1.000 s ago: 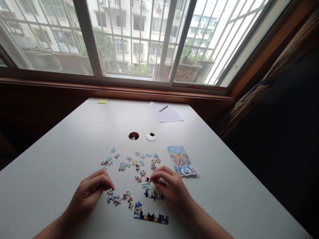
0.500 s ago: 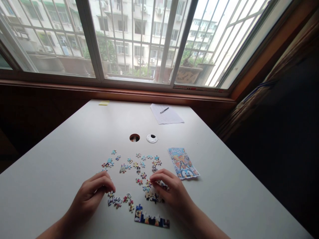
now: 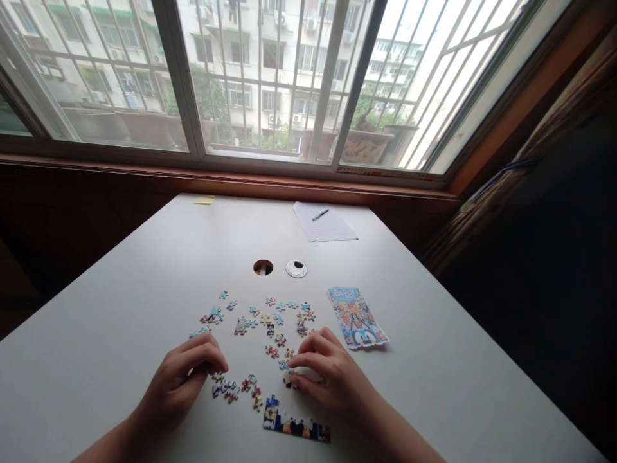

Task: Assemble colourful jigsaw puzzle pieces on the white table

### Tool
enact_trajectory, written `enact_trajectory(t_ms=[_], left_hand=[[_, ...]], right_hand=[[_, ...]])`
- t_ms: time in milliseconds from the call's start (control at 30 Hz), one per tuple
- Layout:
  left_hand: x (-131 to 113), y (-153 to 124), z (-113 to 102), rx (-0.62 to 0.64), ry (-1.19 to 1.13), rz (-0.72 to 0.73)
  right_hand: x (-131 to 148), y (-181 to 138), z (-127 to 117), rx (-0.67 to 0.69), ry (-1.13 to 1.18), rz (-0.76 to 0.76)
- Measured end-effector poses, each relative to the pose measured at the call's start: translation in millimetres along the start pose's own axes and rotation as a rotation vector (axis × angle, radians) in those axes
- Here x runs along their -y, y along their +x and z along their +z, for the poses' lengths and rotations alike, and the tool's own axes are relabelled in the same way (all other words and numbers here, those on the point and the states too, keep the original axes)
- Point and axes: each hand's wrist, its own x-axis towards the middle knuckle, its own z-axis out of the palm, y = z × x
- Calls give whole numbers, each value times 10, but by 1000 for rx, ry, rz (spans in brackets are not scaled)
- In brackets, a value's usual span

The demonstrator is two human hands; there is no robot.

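Several small loose puzzle pieces (image 3: 263, 318) lie scattered on the white table (image 3: 120, 308). A joined strip of pieces (image 3: 295, 426) rests near the front edge. My left hand (image 3: 180, 379) is curled, fingertips pressed together beside a cluster of pieces (image 3: 226, 388); what it holds, if anything, is hidden. My right hand (image 3: 324, 376) is curled over some pieces, fingertips pinching a joined clump (image 3: 289, 378) just above the strip. A colourful picture card (image 3: 357, 317) lies to the right of that hand.
A round cable hole (image 3: 263, 267) and its white cap (image 3: 295, 269) sit mid-table. Paper with a pen (image 3: 324, 222) and a yellow note (image 3: 204, 200) lie at the far edge under the barred window (image 3: 270, 77). A dark curtain (image 3: 540, 212) hangs at the right.
My right hand has slid a little toward me and left, dragging its clump of pieces closer to the joined strip. The left hand has stayed in place. The view has tilted slightly.
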Motion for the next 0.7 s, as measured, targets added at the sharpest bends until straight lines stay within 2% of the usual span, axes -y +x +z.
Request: enact_trajectory(t_ms=[267, 700], left_hand=[[-22, 21, -8, 2, 15, 16], [-55, 59, -9, -30, -8, -15]], right_hand=[[45, 15, -4, 38, -31, 22], [0, 23, -33, -3, 43, -43]])
